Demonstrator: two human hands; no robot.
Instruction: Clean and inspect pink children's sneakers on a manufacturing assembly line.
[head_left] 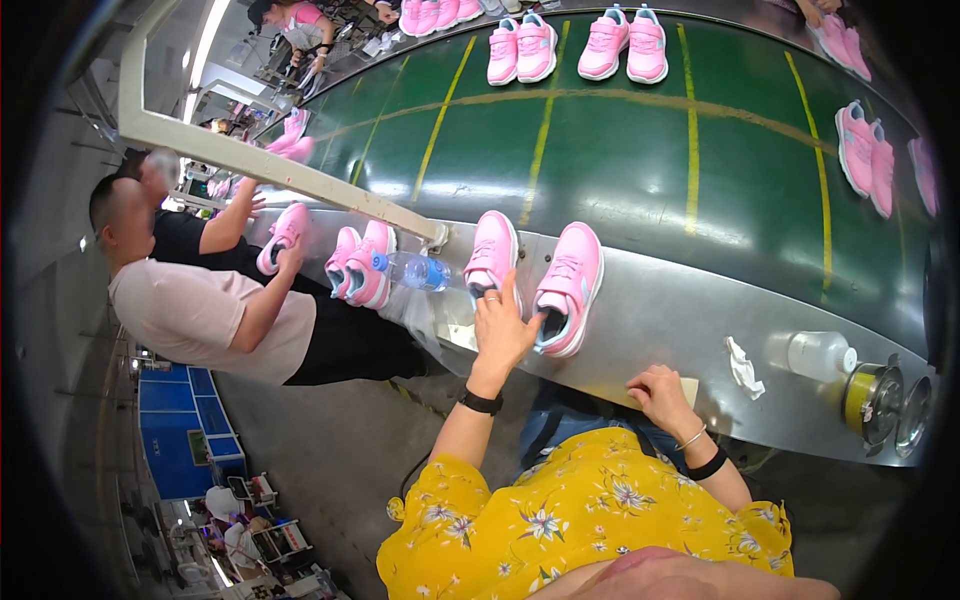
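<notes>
Two pink sneakers stand side by side on the grey metal ledge (660,330) beside a green conveyor belt (620,170). My left hand (503,330) reaches up between them, fingers spread, touching the heel opening of the left pink sneaker (492,252) and the heel of the right pink sneaker (572,285). My right hand (660,395) rests on the ledge's near edge with fingers curled, holding nothing. I wear a yellow flowered top and black wristbands.
A clear water bottle (415,271) lies left of the sneakers. A crumpled white cloth (743,365), a plastic bottle (820,353) and metal tins (873,400) sit at right. More pink sneaker pairs (622,45) ride the belt. A person in a pale shirt (200,315) handles sneakers at left.
</notes>
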